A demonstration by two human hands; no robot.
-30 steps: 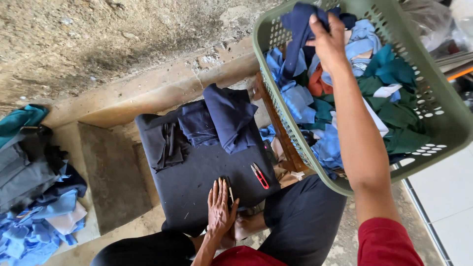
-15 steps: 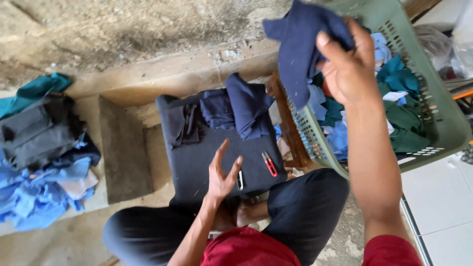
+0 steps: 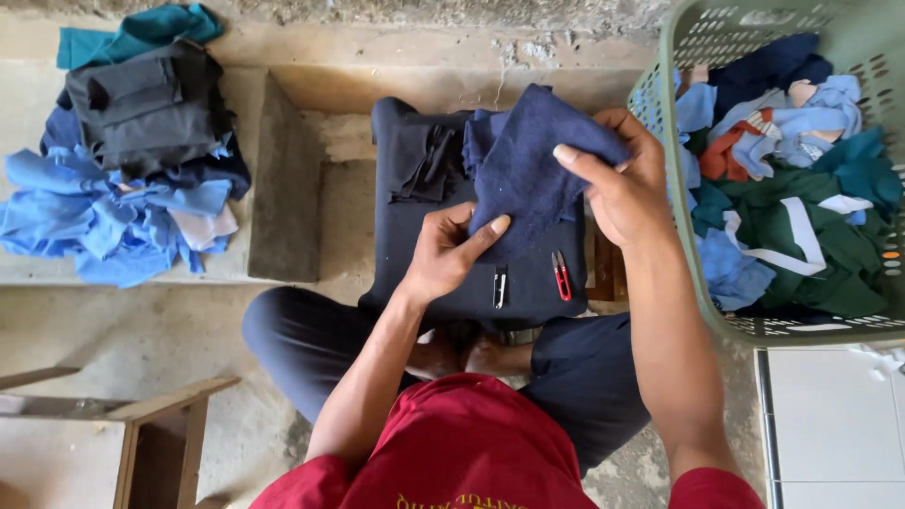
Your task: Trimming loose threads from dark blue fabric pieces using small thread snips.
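Left hand grip pinching lower edge of navy cloth; right hand grip clamped on its upper right corner. Cloth held over dark tabletop pad, beside red snips, possibly second cutter. Green basket right, scrap pile far left.

both hands, left hand and right hand, hold a navy cloth.

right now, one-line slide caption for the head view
Both hands, left hand and right hand, hold a navy cloth beside a green basket.
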